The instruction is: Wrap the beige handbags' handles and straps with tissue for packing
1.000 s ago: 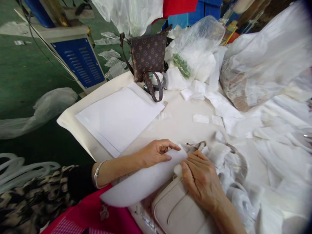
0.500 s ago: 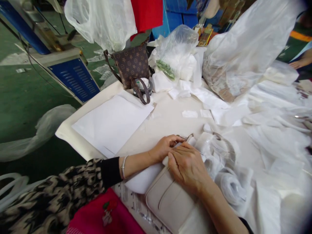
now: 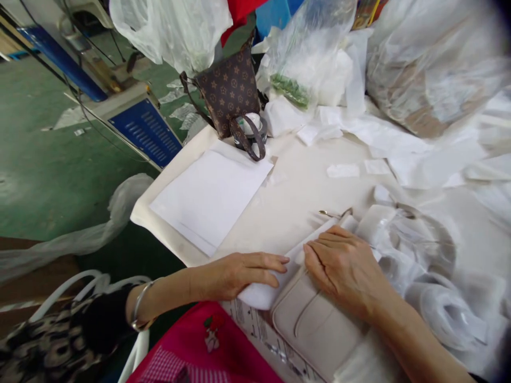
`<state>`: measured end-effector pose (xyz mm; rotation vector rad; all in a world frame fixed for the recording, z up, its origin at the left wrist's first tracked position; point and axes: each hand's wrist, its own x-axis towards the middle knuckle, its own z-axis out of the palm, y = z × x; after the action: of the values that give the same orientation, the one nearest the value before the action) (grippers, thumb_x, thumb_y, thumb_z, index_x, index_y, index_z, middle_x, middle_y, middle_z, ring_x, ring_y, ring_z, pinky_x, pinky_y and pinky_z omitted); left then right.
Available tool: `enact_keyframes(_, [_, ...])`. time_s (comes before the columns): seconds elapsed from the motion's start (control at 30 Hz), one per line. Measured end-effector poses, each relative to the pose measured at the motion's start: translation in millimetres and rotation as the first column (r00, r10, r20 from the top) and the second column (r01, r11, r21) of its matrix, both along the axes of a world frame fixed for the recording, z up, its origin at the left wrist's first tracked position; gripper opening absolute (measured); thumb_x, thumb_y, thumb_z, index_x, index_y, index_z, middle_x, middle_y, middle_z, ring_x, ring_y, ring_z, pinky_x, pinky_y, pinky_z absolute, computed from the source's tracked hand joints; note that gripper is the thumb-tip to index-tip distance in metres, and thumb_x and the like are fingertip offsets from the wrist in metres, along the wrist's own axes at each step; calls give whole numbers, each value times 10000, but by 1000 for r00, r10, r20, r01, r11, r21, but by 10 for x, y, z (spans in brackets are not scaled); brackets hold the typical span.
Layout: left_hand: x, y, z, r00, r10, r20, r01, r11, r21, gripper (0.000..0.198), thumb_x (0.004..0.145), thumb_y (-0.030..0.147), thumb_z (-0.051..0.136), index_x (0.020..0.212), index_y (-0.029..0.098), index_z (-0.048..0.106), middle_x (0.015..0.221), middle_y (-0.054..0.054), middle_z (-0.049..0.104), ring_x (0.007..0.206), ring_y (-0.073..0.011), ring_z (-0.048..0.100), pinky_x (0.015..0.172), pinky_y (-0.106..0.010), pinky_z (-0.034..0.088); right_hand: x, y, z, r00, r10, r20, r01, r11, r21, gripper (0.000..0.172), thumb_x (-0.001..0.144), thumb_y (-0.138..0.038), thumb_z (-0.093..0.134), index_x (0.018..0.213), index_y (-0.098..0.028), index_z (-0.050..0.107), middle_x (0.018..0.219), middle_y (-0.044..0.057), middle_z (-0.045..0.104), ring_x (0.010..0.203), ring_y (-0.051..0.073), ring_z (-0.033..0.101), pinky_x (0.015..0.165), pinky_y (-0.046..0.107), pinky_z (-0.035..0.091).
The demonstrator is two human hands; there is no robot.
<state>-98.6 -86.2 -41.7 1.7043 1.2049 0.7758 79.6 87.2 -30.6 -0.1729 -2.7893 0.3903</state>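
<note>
A pale off-white handbag (image 3: 303, 324) lies at the table's near edge, with a thin curved cord on its front. My right hand (image 3: 343, 266) is closed over its upper edge, fingers curled and pressed together. A white sheet (image 3: 255, 295) sticks out along the bag's left side, partly under it. My left hand (image 3: 243, 274) rests on that sheet with its fingers stretched out, holding nothing. Beyond my right fingers, a small metal clasp (image 3: 325, 213) shows at the bag's far end. The fingertips of my right hand are partly hidden.
White paper sheets (image 3: 211, 197) lie on the table's left side. Behind them stand a brown patterned bag (image 3: 231, 88) and a tape roll (image 3: 261, 130). Clear plastic wrapping (image 3: 447, 314) crowds the right. A blue-panelled machine (image 3: 146, 130) stands left of the table.
My left hand has drawn back leftward from beside my right hand, and its fingers have straightened onto the white sheet. My right hand stays on the bag's edge. The view has shifted.
</note>
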Motion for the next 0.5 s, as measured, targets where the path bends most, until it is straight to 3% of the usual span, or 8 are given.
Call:
enact_keyframes(0.17, [109, 91, -185, 982, 160, 105, -160, 987, -5, 256, 896, 92, 458, 1027, 180, 659, 1157, -120, 676, 1170, -203, 590, 1015, -336, 454, -29, 31, 48, 998, 56, -13, -57, 971, -230, 235, 932, -224, 506, 720, -190, 602, 730, 43, 631, 721, 169, 556, 731, 324, 406])
enact_keyframes(0.3, [217, 125, -183, 916, 390, 92, -369, 910, -187, 163, 819, 150, 599, 976, 190, 591, 969, -39, 712, 891, -160, 657, 825, -263, 491, 3, 32, 125, 997, 57, -45, -71, 902, -425, 260, 967, -232, 455, 736, -190, 567, 736, 28, 561, 697, 143, 526, 634, 281, 399])
enact_keyframes(0.4, [340, 192, -143, 852, 516, 90, -476, 835, -274, 183, 767, 176, 650, 897, 195, 522, 823, 13, 679, 762, -137, 629, 713, -234, 462, 28, 10, 149, 999, 17, -44, -36, 880, -474, 317, 988, -255, 415, 698, -190, 526, 681, 0, 499, 598, 109, 477, 562, 259, 363])
enact_keyframes(0.5, [464, 309, -115, 835, 550, 0, -535, 812, -233, 191, 750, 158, 617, 891, 209, 500, 784, 31, 636, 734, -136, 597, 680, -236, 432, 28, -4, 142, 999, 36, -30, -46, 887, -460, 278, 990, -281, 415, 775, -192, 566, 720, 4, 538, 616, 108, 510, 572, 251, 374])
